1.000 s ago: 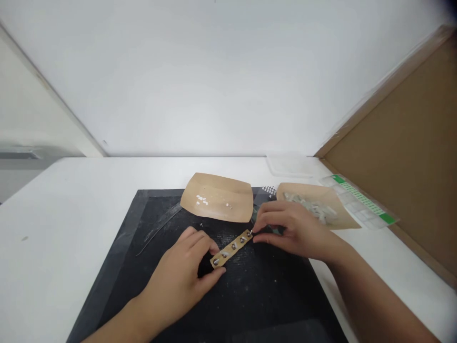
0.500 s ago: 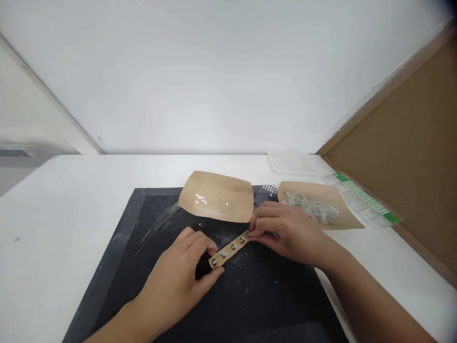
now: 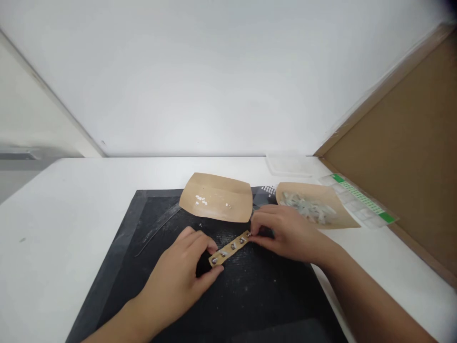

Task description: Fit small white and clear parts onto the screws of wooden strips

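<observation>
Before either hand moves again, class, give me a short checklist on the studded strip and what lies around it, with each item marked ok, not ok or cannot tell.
1. Left hand pinches the near end of the tan strip: ok.
2. Right hand fingertips meet the strip's far end: ok.
3. Strip lies on the black mat: ok.
4. All studs seated: cannot tell, too small.
5. White bits stay on the left paper sheet: ok.
6. Clear pieces stay on the right paper sheet: ok.
</observation>
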Demonstrator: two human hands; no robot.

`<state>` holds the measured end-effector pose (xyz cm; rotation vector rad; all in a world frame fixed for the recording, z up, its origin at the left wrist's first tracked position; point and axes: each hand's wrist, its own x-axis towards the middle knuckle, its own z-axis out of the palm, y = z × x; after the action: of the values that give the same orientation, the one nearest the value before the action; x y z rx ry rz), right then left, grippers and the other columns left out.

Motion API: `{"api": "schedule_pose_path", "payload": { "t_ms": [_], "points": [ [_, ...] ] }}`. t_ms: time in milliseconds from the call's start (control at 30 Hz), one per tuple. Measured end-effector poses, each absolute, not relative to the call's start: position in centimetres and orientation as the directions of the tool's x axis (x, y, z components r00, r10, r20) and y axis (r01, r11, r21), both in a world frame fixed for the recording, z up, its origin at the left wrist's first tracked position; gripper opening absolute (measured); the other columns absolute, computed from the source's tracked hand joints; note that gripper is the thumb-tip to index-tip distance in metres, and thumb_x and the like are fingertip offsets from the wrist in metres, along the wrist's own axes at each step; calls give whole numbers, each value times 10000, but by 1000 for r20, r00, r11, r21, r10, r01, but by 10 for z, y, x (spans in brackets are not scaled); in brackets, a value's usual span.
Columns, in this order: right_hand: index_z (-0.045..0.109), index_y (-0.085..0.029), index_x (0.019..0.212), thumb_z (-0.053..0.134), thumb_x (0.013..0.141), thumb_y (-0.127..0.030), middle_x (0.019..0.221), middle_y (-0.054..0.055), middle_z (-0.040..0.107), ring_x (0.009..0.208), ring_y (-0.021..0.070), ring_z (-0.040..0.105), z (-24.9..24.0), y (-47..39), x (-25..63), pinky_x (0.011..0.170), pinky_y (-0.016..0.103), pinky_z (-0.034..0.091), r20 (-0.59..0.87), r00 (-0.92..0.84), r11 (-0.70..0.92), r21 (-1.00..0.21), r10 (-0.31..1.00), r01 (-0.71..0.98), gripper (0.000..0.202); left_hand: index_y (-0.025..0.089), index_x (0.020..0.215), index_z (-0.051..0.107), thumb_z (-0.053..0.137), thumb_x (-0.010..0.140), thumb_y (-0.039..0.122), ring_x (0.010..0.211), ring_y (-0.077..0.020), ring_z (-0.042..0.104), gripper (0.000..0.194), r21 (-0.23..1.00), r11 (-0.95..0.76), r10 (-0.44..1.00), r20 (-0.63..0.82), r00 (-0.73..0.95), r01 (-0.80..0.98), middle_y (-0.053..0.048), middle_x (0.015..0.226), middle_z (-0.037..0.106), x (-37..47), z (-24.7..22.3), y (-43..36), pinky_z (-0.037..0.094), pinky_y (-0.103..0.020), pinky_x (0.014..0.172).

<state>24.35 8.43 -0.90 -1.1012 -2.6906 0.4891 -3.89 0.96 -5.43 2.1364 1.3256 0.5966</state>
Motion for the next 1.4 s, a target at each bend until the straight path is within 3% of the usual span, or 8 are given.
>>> {"api": "schedule_pose_path", "payload": {
  "t_ms": [167,267,400,533,833,1000,1133,1400],
  "points": [
    [682,-240,909,709,963,-393,854,4,706,790,163,638,0,89,258,696,283,445,123,-650,642,-372,750,671,165,230,1031,611,697,907,149,1002,-263,560,172,642,-385,899,99,426,663,-40,1027,675,-42,-52,12,513,-394,836],
    [662,-231,897,621,1019,-388,809,14,688,732,171,612,3,97,270,656,297,423,191,-541,574,-236,819,784,203,232,1036,611,703,893,150,1010,-265,559,189,635,-399,891,99,442,662,-37,1025,675,-43,-50,15,514,-400,845],
    [673,-222,916,547,1059,-348,905,51,708,881,221,647,-1,106,279,766,342,467,271,-493,532,-91,827,842,228,227,1037,607,688,891,140,995,-263,553,188,620,-434,872,107,477,654,-38,1014,672,-44,-47,17,512,-398,830],
    [696,-209,876,585,1026,-290,913,76,688,905,246,635,-6,109,279,762,360,473,225,-485,501,-19,845,865,203,227,1039,607,687,881,135,979,-261,552,200,596,-484,842,115,528,641,-39,998,676,-45,-44,17,512,-391,815],
    [801,-264,1047,765,916,-263,993,66,658,971,258,609,-19,108,275,873,418,474,182,-553,563,-8,813,826,135,244,1059,600,708,899,189,964,-276,549,201,541,-552,801,131,584,635,-40,989,686,-47,-43,18,509,-413,798],
    [788,-268,925,770,927,-298,982,48,657,943,245,596,-20,99,267,837,406,465,95,-613,620,-78,784,781,35,240,1063,597,696,913,183,960,-278,545,188,524,-560,798,131,589,642,-43,997,685,-47,-41,19,512,-421,791],
    [756,-243,979,822,883,-348,1074,71,682,1027,283,602,-17,95,262,878,433,480,120,-599,609,-84,792,789,157,242,1071,596,688,923,188,963,-282,538,182,528,-558,798,128,589,640,-44,1003,683,-47,-42,19,512,-427,790],
    [684,-201,1251,747,932,-524,1290,133,737,1381,413,529,-34,102,262,1111,581,358,204,-398,385,102,894,917,458,243,1081,585,671,933,170,968,-284,526,186,514,-576,788,141,599,636,-48,1016,672,-48,-46,18,508,-428,792]
  ]
}}
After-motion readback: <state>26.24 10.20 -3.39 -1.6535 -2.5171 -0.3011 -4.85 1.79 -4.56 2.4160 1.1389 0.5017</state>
